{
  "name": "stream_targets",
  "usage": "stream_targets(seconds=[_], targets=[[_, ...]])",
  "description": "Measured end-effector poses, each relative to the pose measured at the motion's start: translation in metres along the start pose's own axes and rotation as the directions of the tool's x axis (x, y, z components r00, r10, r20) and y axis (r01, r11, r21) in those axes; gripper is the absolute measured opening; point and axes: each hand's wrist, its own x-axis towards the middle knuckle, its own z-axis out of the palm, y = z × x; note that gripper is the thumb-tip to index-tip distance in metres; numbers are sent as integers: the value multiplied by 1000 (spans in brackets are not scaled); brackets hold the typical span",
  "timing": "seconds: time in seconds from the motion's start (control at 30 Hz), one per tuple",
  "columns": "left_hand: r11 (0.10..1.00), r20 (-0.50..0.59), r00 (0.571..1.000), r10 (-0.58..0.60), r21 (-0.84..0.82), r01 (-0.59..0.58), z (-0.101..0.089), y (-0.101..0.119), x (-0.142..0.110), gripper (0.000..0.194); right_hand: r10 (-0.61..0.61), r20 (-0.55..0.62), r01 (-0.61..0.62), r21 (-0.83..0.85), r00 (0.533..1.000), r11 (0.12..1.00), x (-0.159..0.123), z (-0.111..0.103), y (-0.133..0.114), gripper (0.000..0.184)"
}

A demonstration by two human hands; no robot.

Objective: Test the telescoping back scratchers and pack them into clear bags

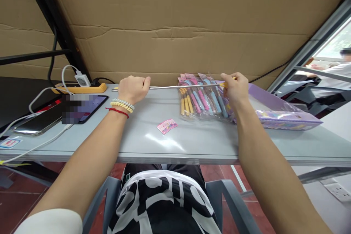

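Observation:
A thin silver telescopic rod (pixel 178 87) is stretched level between my two hands above the table. My left hand (pixel 134 89) is closed around it near its left end, and the short tip sticks out past the wrist. At the other end, my right hand (pixel 235 87) grips the yellow handle (pixel 224 84). Beneath the rod's right half lie several clear plastic packets (pixel 201 98) with yellow, pink and blue handled sticks inside. Small pink printed cards (pixel 167 126) lie on the table in front of the packets.
Behind my right arm stands an open purple box (pixel 285 120). Phones (pixel 87 108) with white cables and a yellow power strip (pixel 79 88) lie at left on the grey table (pixel 153 142). Cardboard (pixel 175 11) walls the back. Another person (pixel 336 71) sits far right.

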Motion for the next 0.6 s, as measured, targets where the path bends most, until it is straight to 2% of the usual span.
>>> stream_targets(seconds=[0.07, 0.13, 0.23, 0.3, 0.37, 0.43, 0.6], targets=[[999, -54, 997, -50, 7, 50, -1, 7, -3, 54, 52, 85, -64, 152, 995, 986, -5, 3, -2, 27], [997, -98, 992, -75, 23, 77, -3, 13, -7, 54, 51, 183, -94, 236, 982, 967, -10, 3, -2, 30], [999, -98, 995, -16, 49, 21, -5, 28, -15, 55, 3, 368, -75, 182, 930, 981, -19, 9, -1, 35], [997, -77, 995, 56, 48, -53, -6, 38, -21, 57, -30, 513, -32, 112, 858, 993, -27, 17, -2, 38], [996, -75, 994, 76, 47, -73, -7, 44, -26, 58, -82, 545, 15, 128, 835, 992, -35, 25, -4, 43], [997, -83, 995, 55, 53, -50, -9, 46, -28, 59, -134, 532, 54, 164, 836, 985, -40, 31, -6, 46], [998, -53, 998, 40, 56, -37, -12, 42, -27, 60, -188, 547, 94, 197, 816, 976, -43, 33, -8, 48]])
